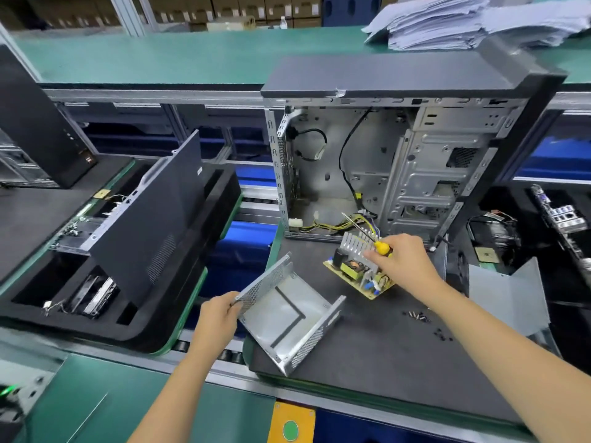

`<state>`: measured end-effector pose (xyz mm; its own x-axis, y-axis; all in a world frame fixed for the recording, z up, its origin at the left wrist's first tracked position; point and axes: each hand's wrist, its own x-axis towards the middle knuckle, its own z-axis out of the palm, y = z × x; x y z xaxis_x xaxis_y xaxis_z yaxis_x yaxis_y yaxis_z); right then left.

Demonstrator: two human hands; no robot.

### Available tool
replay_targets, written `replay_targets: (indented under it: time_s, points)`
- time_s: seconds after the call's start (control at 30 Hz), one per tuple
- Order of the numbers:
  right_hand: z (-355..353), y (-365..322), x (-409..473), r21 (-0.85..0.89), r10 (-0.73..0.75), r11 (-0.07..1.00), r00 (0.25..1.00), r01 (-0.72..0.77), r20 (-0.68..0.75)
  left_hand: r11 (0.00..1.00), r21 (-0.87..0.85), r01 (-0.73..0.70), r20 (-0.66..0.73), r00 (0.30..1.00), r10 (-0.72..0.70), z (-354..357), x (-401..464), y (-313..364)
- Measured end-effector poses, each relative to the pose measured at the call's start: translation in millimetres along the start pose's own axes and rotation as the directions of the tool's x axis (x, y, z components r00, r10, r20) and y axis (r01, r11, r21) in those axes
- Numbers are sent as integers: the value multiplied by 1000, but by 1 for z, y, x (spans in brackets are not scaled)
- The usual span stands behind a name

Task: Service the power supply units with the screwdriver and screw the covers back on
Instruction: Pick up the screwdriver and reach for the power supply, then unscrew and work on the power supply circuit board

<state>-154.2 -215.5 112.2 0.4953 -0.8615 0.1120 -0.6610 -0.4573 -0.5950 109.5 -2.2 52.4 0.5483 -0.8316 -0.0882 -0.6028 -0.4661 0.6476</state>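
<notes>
My left hand [218, 311] grips the perforated left corner of the bare metal power supply housing [287, 318], which lies open on the black pallet mat [367, 340]. My right hand [399, 263] holds a yellow-handled screwdriver [380, 246], shaft pointing up-left, and its fingers also touch the power supply circuit board [358, 270] with its finned heatsink. The board is tilted, just right of the housing. Its yellow and black wires [335, 223] run into the open computer case [399, 167].
Loose black screws [417, 315] lie on the mat at right. A grey metal cover plate [508, 298] leans further right. A dark side panel [153, 215] stands in a foam tray at left. Paper stacks [447, 24] sit on the green shelf.
</notes>
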Motion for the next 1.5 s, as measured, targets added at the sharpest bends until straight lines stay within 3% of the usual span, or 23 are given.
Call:
replay_targets:
  time_s: [0.27, 0.47, 0.77, 0.93, 1.1, 1.17, 1.23, 1.3, 1.37, 1.43, 1.5]
  points:
    - [17, -58, -18, -177, -26, 984, 999, 33, 44, 996, -53, -70, 131, 988, 76, 45, 1, 55]
    - [29, -47, -40, -180, -68, 982, 997, 62, -30, 990, -144, 16, 235, 972, 18, 46, 0, 53]
    - [58, -41, -69, -305, -94, 943, 986, 132, 136, 836, -475, 274, 469, 883, -22, 33, 11, 45]
    - [71, -46, -79, -334, -94, 929, 974, 160, 205, 859, -468, 206, 479, 876, 51, 34, 14, 41]
    - [73, -60, -65, -571, -37, 777, 925, 265, 378, 863, -498, 85, 424, 892, 157, 37, 17, 34]
    - [70, -65, -56, -589, -44, 748, 909, 304, 413, 847, -528, 62, 422, 884, 199, 35, 16, 33]
    - [54, -58, -44, -572, -64, 776, 935, 267, 349, 824, -563, 58, 417, 881, 223, 35, 15, 30]
    - [30, -38, -24, -563, -50, 815, 985, 136, 167, 802, -594, 59, 408, 882, 237, 39, 15, 26]
    - [5, -12, -3, -512, 85, 859, 989, -11, 121, 775, -623, 100, 413, 884, 218, 43, 19, 25]
    - [-11, 8, 9, -354, 249, 926, 918, -131, 310, 745, -650, 153, 441, 874, 205, 43, 27, 27]
    - [-13, 20, 5, -182, 303, 953, 791, -243, 532, 714, -671, 200, 491, 842, 225, 42, 38, 30]
